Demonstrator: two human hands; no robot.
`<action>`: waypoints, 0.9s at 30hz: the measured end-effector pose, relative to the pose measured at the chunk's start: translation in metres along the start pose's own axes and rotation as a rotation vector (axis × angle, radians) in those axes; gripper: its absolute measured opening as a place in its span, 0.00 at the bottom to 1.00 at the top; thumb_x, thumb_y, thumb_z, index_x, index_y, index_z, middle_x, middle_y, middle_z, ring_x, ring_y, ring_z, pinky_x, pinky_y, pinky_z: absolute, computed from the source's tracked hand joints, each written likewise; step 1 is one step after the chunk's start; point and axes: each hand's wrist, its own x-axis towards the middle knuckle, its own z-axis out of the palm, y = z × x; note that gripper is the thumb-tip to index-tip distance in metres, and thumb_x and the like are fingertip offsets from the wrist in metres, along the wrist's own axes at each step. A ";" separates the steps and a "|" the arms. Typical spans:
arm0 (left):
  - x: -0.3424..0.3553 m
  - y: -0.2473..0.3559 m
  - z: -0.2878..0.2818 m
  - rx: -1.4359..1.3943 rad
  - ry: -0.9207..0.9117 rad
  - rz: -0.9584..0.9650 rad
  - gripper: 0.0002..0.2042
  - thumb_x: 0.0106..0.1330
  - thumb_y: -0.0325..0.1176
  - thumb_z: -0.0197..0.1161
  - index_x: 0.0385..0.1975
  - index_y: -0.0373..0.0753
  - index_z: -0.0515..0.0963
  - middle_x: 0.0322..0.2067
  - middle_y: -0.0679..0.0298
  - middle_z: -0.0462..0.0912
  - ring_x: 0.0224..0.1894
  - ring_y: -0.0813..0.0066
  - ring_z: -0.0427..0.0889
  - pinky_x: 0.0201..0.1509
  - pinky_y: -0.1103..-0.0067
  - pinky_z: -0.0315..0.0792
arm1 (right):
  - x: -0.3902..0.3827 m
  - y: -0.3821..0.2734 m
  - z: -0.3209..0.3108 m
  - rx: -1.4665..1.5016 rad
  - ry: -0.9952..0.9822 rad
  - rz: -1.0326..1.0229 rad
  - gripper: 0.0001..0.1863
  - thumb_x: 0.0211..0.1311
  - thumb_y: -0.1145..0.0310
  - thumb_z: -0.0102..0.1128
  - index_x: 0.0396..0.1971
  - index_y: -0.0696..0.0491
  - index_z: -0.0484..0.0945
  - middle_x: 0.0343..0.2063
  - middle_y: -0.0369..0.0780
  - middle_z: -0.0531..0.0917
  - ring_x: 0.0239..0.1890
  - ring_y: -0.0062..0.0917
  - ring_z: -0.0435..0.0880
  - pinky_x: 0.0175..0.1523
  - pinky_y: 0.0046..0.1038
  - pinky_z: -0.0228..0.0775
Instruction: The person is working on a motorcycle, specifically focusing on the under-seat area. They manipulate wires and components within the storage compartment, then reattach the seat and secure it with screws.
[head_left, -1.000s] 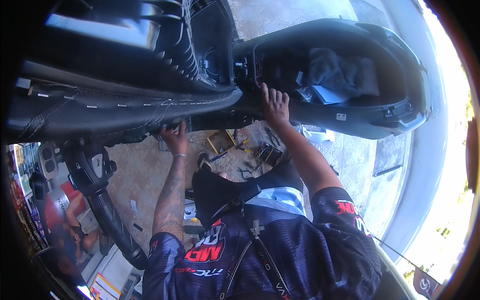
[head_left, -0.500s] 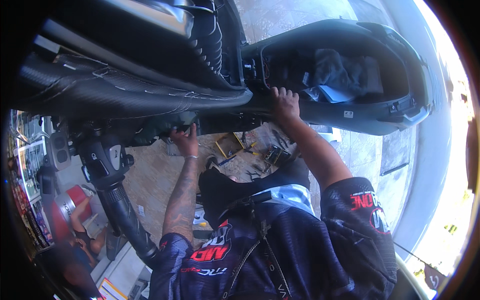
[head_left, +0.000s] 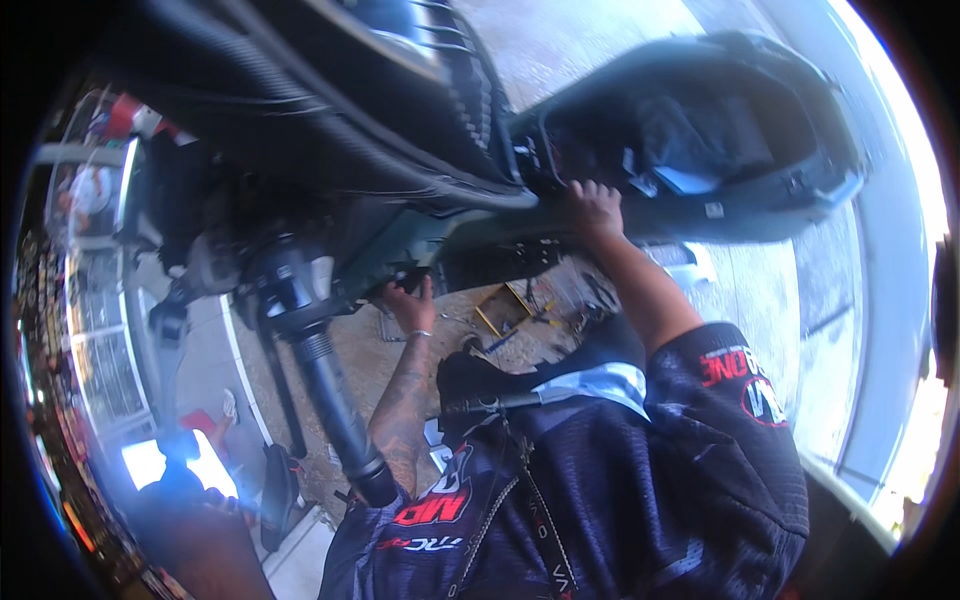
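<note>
My right hand (head_left: 597,210) rests on the near rim of the scooter's under-seat storage box (head_left: 690,222), fingers curled over its edge. Inside the box lies a dark cloth (head_left: 715,140) with something pale beside it. Lower and to the left, my left hand (head_left: 408,303) is at the lower edge of a dark green scooter body panel (head_left: 400,243). Its thumb and fingers close around a small dark part there, which I cannot make out. Above both hands stands the raised black seat (head_left: 400,150), blurred by motion.
A handlebar grip (head_left: 345,410) juts toward me left of my left arm. On the floor below are a yellow-edged tray (head_left: 503,311) and several scattered tools. Another person (head_left: 190,520) is at the lower left beside a bright screen. A pale wall stands at right.
The view has swung, so the scooter and both hands appear shifted right. More of the green panel and of the shop at left shows. My right hand keeps its place on the rim.
</note>
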 end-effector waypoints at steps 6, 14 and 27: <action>-0.011 -0.024 -0.022 -0.021 -0.009 0.043 0.46 0.62 0.51 0.75 0.67 0.24 0.58 0.60 0.40 0.67 0.60 0.50 0.76 0.62 0.63 0.76 | -0.001 0.004 -0.015 0.022 -0.069 -0.017 0.30 0.60 0.61 0.62 0.64 0.48 0.69 0.48 0.42 0.79 0.54 0.39 0.80 0.58 0.45 0.67; -0.029 -0.058 -0.064 -0.479 -0.255 -0.009 0.50 0.58 0.38 0.80 0.72 0.29 0.50 0.51 0.48 0.75 0.52 0.59 0.81 0.55 0.68 0.77 | -0.014 0.003 -0.030 0.084 -0.017 -0.029 0.32 0.54 0.69 0.66 0.62 0.47 0.69 0.51 0.41 0.78 0.59 0.37 0.76 0.66 0.43 0.62; -0.008 -0.128 -0.126 -0.229 -0.493 -0.219 0.54 0.59 0.42 0.79 0.74 0.30 0.43 0.38 0.57 0.77 0.39 0.65 0.80 0.48 0.68 0.75 | -0.013 0.009 -0.014 0.205 0.083 -0.036 0.37 0.47 0.67 0.72 0.61 0.45 0.69 0.51 0.38 0.77 0.63 0.34 0.74 0.74 0.44 0.56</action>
